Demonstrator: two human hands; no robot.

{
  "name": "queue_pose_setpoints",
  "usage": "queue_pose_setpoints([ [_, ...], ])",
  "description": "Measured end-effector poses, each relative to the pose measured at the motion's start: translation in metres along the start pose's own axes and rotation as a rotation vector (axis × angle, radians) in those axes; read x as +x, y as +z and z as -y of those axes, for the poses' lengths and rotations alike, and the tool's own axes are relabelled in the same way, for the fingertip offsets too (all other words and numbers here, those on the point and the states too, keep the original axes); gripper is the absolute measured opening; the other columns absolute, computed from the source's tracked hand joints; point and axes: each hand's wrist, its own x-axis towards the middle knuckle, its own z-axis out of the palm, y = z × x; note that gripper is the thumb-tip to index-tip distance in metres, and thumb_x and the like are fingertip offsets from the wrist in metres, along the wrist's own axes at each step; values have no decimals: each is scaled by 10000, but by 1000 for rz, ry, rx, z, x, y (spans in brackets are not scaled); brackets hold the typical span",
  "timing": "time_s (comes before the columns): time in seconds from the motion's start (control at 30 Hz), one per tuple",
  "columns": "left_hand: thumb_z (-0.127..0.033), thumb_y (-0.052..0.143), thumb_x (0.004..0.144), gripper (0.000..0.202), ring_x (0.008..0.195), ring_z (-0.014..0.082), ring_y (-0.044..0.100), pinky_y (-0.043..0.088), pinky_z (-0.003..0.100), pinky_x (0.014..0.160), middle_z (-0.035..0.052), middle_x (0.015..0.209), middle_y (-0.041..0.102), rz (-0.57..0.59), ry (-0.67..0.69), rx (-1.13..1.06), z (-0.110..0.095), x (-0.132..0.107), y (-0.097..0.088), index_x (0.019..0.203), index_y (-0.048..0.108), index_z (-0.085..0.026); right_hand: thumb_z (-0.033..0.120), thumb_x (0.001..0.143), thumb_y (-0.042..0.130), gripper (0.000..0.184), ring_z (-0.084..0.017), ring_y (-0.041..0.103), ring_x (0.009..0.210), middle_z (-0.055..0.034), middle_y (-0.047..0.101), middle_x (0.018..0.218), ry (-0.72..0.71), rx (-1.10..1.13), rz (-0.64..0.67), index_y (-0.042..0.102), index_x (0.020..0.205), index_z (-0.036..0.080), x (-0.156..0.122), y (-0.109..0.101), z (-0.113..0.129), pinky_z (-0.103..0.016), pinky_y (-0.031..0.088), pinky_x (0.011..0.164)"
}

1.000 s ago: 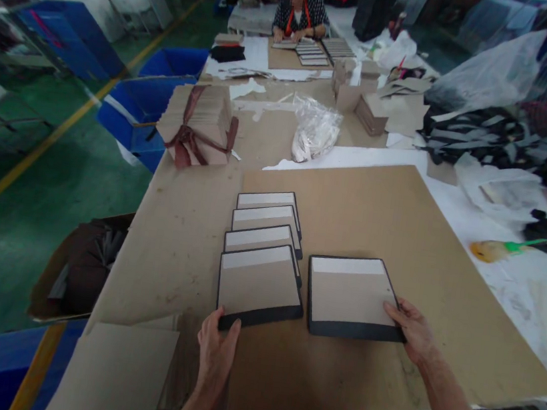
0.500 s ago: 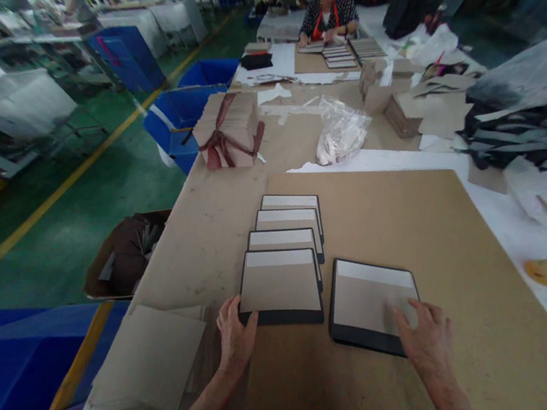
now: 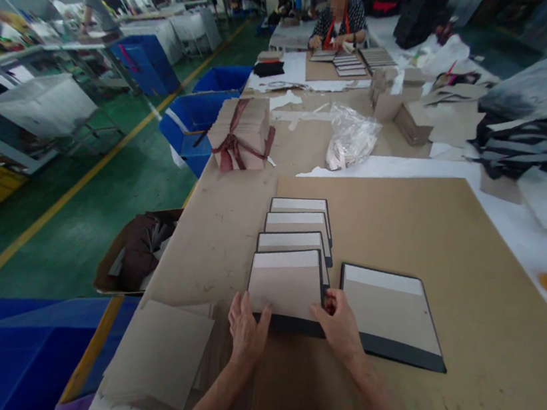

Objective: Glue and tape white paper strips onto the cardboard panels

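A beige panel (image 3: 287,284) with black edging and a white strip along its top lies at the front of an overlapping row. My left hand (image 3: 248,329) grips its lower left corner, thumb on top and fingers round the side. At its right edge my right hand (image 3: 340,325) pinches it, the thumb on the face. Behind it, partly covered, several like panels (image 3: 293,240) overlap one another. A separate panel (image 3: 385,310) of the same kind lies flat just to the right, partly behind my right wrist.
Loose beige boards (image 3: 163,352) are stacked at the table's near left corner. Further back are a tied bundle of boards (image 3: 243,130) and a clear plastic bag (image 3: 351,138). Blue bins (image 3: 188,120) and a box of dark cloth (image 3: 139,248) stand beside the table. A co-worker (image 3: 338,25) sits at the far end.
My right hand has left the separate right-hand panel and moved left to the front panel's right edge. My left hand stays at the lower left corner. The view has shifted slightly.
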Motion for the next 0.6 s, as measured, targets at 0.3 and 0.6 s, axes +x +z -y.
queue_pose_setpoints([
  [0.3, -569, 593, 830, 824, 1318, 318, 521, 510, 420, 1023, 194, 1487, 449, 80, -88, -369, -63, -24, -79, 1486, 305, -163, 193, 787, 635, 297, -171, 604, 833, -18, 641, 985, -564, 256, 437, 555, 1070, 233, -70, 37, 75, -285, 491, 734],
  [0.6, -604, 555, 747, 385, 860, 351, 723, 596, 458, 790, 50, 749, 749, 163, -171, 108, -33, -10, -178, 866, 737, -286, 328, 790, 732, 619, -212, 598, 1069, -72, 588, 1259, -530, 327, 624, 519, 1368, 276, -58, 32, 65, -321, 534, 825],
])
